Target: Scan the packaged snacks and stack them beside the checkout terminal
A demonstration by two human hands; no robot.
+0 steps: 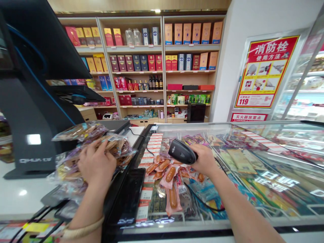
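Note:
My right hand [204,160] is wrapped round the handle of a black barcode scanner [182,151], its head pointing left above the glass. Beneath and in front of it, several sausages in clear pink-edged packs [172,197] lie on the freezer's glass top. My left hand [97,163] is on a heap of clear plastic snack packs [69,158] at the left, its fingers bent over one brown-filled pack [117,145]. The fingertips are partly hidden by the wrapping. A dark phone-like slab [129,194] lies on the freezer edge between my hands.
A black till screen on a stand [32,135] rises at the left on a white counter [22,194]. The glass-topped freezer [253,216] extends right, with packaged food inside. The scanner's cable [202,202] loops over the glass. Shelves of boxes [138,71] stand behind.

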